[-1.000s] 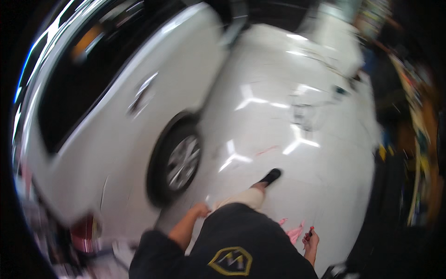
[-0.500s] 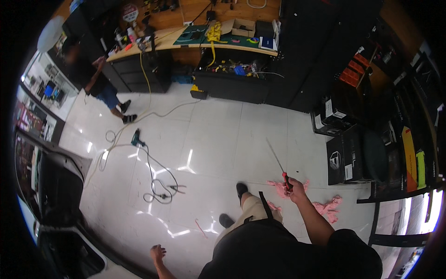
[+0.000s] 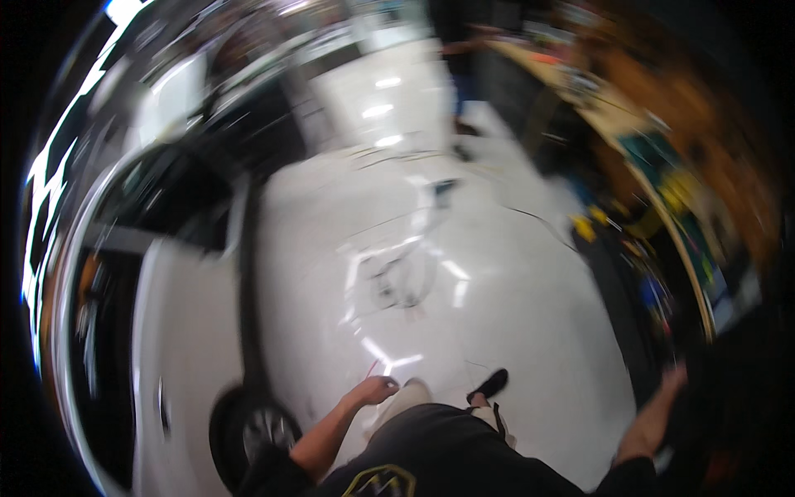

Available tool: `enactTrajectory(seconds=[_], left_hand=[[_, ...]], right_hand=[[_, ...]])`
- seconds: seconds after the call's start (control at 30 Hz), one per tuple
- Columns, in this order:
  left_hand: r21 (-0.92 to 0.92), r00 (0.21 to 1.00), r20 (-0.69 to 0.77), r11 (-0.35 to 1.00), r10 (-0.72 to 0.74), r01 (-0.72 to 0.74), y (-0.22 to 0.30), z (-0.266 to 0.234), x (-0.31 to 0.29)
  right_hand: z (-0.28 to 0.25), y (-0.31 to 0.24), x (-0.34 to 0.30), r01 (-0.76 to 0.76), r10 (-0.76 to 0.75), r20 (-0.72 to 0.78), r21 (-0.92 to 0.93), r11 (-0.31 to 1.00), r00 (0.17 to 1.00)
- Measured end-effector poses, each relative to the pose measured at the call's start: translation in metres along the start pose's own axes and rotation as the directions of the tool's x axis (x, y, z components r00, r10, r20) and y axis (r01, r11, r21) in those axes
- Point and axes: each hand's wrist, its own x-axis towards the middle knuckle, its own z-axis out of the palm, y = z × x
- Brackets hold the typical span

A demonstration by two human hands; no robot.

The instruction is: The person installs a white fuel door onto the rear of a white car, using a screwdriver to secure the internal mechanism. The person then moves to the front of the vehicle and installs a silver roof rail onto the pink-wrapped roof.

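Note:
My left hand (image 3: 377,389) hangs in front of my body at the lower middle, its fingers loosely curled, and no held thing shows in it. Over at the lower right, my right hand (image 3: 674,383) is smeared by motion beside a dark cabinet. Its fingers cannot be made out, nor can the screwdriver with the red and black handle that it held half a second ago.
A white car (image 3: 195,348) with its wheel (image 3: 265,431) stands close on my left. Ahead on the floor lie a power drill (image 3: 445,187) and a tangled cord (image 3: 389,286). On the right runs a workbench (image 3: 609,116) above an open tool drawer; another person (image 3: 455,58) stands at its far end.
My view has swung left, bringing the car alongside and the bench to the right. The pink cloths have left view. My right hand has become blurred, and the screwdriver no longer shows.

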Motion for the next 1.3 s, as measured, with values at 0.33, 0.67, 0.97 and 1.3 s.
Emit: enactTrajectory(seconds=[0.33,0.67,0.97,1.3], left_hand=[[-0.59,0.568,-0.227,0.576,-0.791,0.566,-0.129,0.08,-0.156],[-0.832,0.406,-0.179,0.358,-0.896,0.423,-0.09,0.167,-0.158],[-0.968,0.091,0.186,-0.167,-0.978,0.189,-0.087,0.351,-0.153],[-0.858,0.335,0.513,-0.461,-0.79,0.225,-0.04,0.268,-0.166]], right_hand=[[0.325,0.275,-0.113,-0.083,0.666,0.465,-0.782,0.618,0.583],[0.555,0.165,-0.534,0.706,0.624,0.624,-0.158,0.69,-0.471],[0.694,0.295,-0.471,0.899,0.856,0.48,-0.437,0.042,0.193],[0.843,0.449,-0.514,0.731,0.867,0.193,0.636,0.247,-0.46]])
